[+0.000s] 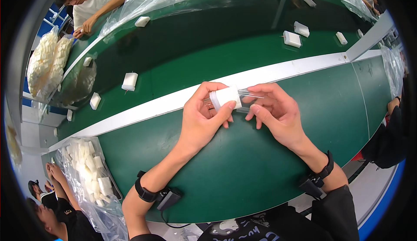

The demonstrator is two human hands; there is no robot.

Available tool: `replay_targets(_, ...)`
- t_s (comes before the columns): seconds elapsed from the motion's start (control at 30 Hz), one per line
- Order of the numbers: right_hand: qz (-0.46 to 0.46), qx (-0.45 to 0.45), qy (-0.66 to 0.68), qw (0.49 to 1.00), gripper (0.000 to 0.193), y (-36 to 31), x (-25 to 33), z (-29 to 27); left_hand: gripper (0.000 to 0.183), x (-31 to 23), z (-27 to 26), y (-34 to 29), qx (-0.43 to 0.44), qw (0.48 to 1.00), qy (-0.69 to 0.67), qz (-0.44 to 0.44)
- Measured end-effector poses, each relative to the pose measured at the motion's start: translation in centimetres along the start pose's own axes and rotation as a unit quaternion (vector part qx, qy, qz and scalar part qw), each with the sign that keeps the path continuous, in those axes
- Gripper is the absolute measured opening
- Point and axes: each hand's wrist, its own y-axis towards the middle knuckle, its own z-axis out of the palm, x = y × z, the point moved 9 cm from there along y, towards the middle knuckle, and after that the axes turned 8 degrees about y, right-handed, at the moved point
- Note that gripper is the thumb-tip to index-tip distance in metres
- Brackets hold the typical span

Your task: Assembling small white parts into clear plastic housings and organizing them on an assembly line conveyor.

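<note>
Over the green table, my left hand is closed around a white block-shaped plastic part, thumb on its near side and fingers behind. Thin metallic prongs or wires stick out from the part's right end. My right hand faces that end, its fingers curled and its thumb bent in beside a piece of clear plastic. This clear piece looks pinched at the right fingertips, and part of it is hidden behind them.
Beyond a white rail, a green conveyor belt carries several white parts. A clear bag of white pieces lies left of me. Another full bag stands farther left. Co-workers sit across and at both sides.
</note>
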Motion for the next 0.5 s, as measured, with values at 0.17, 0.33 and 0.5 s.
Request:
replay_targets(0.17, -0.01, -0.005, -0.06, 0.998, 0.034, 0.2, -0.4, 0.5, 0.019, -0.4, -0.5, -0.6, -0.015, 0.998, -0.044, 0.036)
replay_targets(0.33, -0.039, -0.01, -0.071, 0.997, 0.032, 0.1, -0.2, 1.1, 0.015, 0.7, -0.7, -1.0, 0.02, 1.0, -0.008, 0.008)
replay_targets(0.5, -0.019, -0.005, -0.051, 0.999, 0.032, 0.2, -0.4, 1.9, 0.013, 0.3, -1.3, -1.4, 0.025, 0.999, 0.016, 0.022)
